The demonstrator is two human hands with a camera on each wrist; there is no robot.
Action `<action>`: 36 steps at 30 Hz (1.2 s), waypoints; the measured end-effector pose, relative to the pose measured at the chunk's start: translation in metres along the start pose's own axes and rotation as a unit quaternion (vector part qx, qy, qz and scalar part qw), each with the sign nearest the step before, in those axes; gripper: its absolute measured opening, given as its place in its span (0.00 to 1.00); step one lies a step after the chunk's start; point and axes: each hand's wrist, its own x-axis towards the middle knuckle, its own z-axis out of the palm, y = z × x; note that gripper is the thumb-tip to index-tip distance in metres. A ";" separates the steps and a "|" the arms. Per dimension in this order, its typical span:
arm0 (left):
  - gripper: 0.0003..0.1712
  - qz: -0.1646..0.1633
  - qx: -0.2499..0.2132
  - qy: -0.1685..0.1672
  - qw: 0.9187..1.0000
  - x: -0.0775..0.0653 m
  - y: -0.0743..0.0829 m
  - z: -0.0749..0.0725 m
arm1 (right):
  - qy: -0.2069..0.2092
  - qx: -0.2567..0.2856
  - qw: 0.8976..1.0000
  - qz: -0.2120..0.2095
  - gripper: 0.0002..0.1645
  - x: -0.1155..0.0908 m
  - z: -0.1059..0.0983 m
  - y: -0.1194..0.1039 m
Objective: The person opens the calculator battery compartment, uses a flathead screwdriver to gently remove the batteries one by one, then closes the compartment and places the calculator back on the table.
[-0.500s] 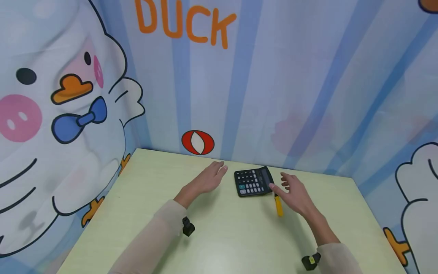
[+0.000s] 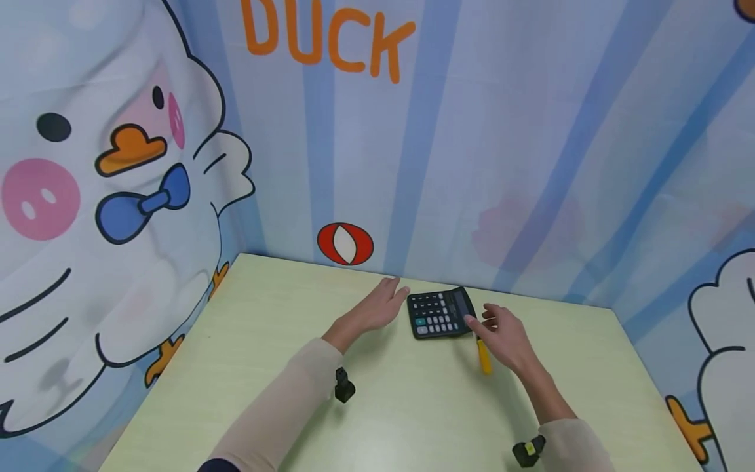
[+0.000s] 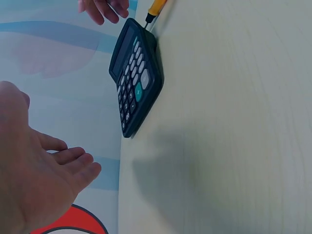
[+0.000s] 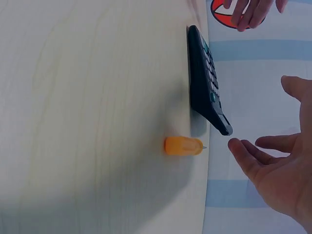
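Note:
A black calculator with white keys and one teal key lies near the table's back edge. Just off its left side hovers my left hand, fingers extended, holding nothing. At the calculator's right end is my right hand, its thumb overlapping the screen corner in the head view and its palm empty. A screwdriver with a yellow handle lies beside that end, below the right hand. In the left wrist view its black collar and thin shaft show close to the calculator, whose screen end is raised.
The pale wooden table meets a striped blue cloth backdrop right behind the calculator. Duck drawings and a red and white ball are printed on it. Small black wrist cameras sit at both cuffs.
My left hand has moved right, closer to the calculator's left side. My right hand has come slightly nearer to its right end. The head view has shifted a little.

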 end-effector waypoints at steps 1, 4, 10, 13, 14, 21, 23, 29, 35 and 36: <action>0.42 -0.001 -0.005 -0.003 1.000 0.000 0.001 0.001 | 0.002 0.001 1.000 0.005 0.52 0.001 0.001 0.000; 0.42 -0.009 -0.014 -0.007 1.000 0.002 0.001 0.007 | 0.008 0.007 1.000 0.020 0.51 0.002 0.005 -0.001; 0.41 -0.022 -0.032 -0.006 0.999 0.004 -0.004 0.022 | 0.013 0.012 0.999 0.050 0.49 0.001 0.011 -0.002; 0.42 -0.020 -0.043 -0.007 0.999 0.006 -0.006 0.027 | 0.015 0.016 0.998 0.060 0.49 0.001 0.013 -0.001; 0.42 -0.019 -0.048 -0.007 0.999 0.006 -0.006 0.029 | 0.017 0.019 0.998 0.064 0.48 0.001 0.013 -0.001; 0.40 -0.014 -0.080 -0.014 0.997 0.011 -0.008 0.033 | 0.027 0.016 0.996 0.078 0.45 0.002 0.021 -0.001; 0.39 -0.019 -0.079 -0.012 0.997 0.013 -0.009 0.035 | 0.027 0.013 0.996 0.082 0.44 0.002 0.023 -0.002; 0.40 -0.037 -0.083 -0.008 0.996 0.017 -0.012 0.040 | 0.028 0.009 0.995 0.096 0.40 0.001 0.027 -0.005; 0.41 -0.038 -0.107 0.000 0.994 0.023 -0.013 0.045 | 0.019 0.020 0.994 0.103 0.35 0.004 0.032 -0.006; 0.41 -0.038 -0.110 0.000 0.993 0.024 -0.013 0.046 | 0.018 0.022 0.994 0.103 0.35 0.004 0.033 -0.006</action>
